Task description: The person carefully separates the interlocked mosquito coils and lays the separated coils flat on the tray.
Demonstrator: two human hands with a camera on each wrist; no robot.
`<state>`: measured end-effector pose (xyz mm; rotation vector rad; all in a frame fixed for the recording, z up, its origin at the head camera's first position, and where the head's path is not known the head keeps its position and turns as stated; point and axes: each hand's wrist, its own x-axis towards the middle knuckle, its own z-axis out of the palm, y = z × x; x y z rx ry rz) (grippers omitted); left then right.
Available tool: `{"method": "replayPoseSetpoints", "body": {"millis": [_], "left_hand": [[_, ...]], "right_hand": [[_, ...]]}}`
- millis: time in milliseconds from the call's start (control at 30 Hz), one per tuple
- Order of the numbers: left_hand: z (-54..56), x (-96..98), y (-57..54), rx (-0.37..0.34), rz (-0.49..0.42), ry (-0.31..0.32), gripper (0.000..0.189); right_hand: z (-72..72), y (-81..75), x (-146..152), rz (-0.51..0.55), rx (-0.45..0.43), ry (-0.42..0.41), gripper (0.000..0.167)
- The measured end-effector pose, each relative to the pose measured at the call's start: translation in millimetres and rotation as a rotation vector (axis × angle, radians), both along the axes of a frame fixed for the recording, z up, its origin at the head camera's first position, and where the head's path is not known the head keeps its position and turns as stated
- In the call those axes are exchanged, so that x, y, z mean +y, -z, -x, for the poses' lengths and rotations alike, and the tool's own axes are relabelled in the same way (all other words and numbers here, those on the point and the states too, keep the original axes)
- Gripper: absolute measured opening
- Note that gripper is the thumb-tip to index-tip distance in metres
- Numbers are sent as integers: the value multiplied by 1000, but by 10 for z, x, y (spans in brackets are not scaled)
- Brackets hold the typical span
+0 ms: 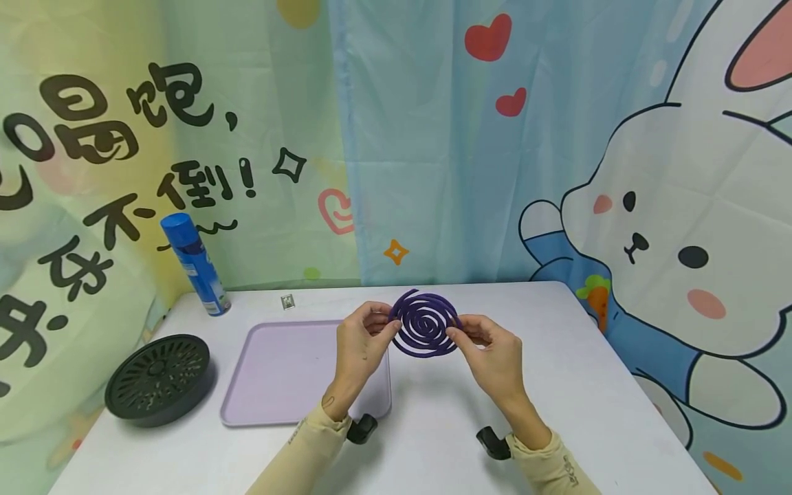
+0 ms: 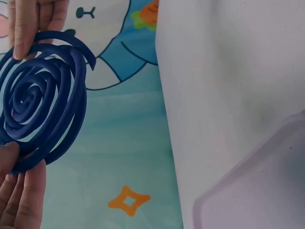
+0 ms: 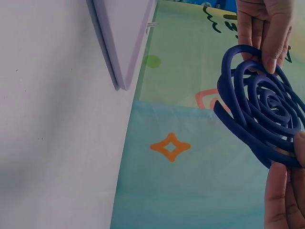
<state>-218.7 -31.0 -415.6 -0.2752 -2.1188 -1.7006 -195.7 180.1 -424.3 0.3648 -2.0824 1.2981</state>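
A dark blue-purple mosquito coil (image 1: 427,326) is held up above the table between both hands, its spiral facing the head camera. My left hand (image 1: 361,347) pinches its left rim, thumb in front and fingers behind. On the opposite rim, my right hand (image 1: 497,357) pinches it the same way. In the left wrist view the coil (image 2: 79,81) is seen at a slant, its rings spread apart in places and overlapping. One loose outer end of the coil (image 3: 228,118) sticks out in the right wrist view.
A lilac tray (image 1: 278,371) lies on the white table (image 1: 433,440), partly behind the left forearm. Left of it sits a round black slotted mosquito coil holder (image 1: 157,378). A blue spray can (image 1: 196,265) and a small metal piece (image 1: 287,301) stand farther back, before a printed curtain (image 1: 402,137).
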Motion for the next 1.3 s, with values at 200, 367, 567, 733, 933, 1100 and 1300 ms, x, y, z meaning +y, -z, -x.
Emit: {"method": "replayPoseSetpoints", "body": {"millis": [200, 367, 567, 733, 933, 1100, 1300], "left_hand": [[-13, 2, 0, 4, 16, -2, 16], [-16, 8, 5, 11, 22, -13, 17], [-15, 16, 8, 16, 18, -42, 16], [-15, 24, 3, 31, 18, -57, 17], [-26, 34, -6, 38, 9, -59, 17], [-41, 40, -16, 42, 10, -54, 18], [-51, 44, -27, 45, 14, -58, 19]], "right_hand": [[-9, 2, 10, 33, -65, -6, 15], [-40, -18, -7, 34, -94, -10, 16], [-72, -13, -47, -7, -67, -9, 15], [-79, 14, -71, -25, -29, -19, 15], [-91, 38, -88, -8, -19, -32, 13], [-86, 39, -110, 15, -10, -19, 16], [-148, -44, -195, 11, 11, 13, 17]]}}
